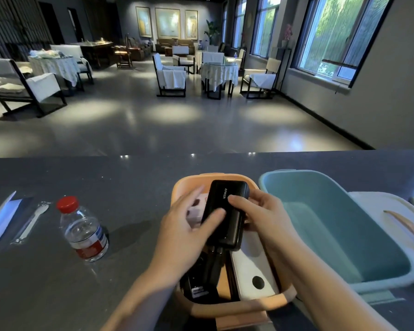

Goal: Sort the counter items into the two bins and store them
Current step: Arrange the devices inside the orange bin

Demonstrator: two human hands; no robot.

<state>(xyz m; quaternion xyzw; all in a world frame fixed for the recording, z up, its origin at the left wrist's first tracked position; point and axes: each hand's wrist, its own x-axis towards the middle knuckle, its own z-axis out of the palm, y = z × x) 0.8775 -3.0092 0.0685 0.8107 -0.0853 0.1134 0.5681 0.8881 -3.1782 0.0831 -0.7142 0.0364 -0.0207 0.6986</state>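
While both hands meet over the orange bin [227, 309], they hold a black power bank [225, 213] above its opening. This power bank is a smooth, matte, rounded-edged block with "ANKER" printed near its far end; its long axis runs from the near edge of the counter [129, 177] toward the far edge, tilted slightly to the right, the printed end pointing away from the person. The left hand [184, 225] has its thumb pressed on the top face and its fingers spread along the left side. The right hand [261, 216] grips the right side, its index finger laid across the top face.

Inside the orange bin, a rounded plastic tub, lie a white flat box with a round black spot [253, 271], some dark items [201, 280] at the near end that are too shadowed to name, and a pale pinkish packet [196, 211] mostly hidden under the left hand. Just beside it on the right stands the teal bin [339, 235], of the same rounded plastic shape. A white lid [378, 206] with a curved orange handle lies at the counter's right end, touching the teal bin.

Toward the left end of the dark grey, speckled counter stands a clear plastic water bottle [83, 229], upright, with a red cap and a red-and-white label. Farther left lie a clear-wrapped plastic spoon [31, 220] and a white paper packet [0, 218].
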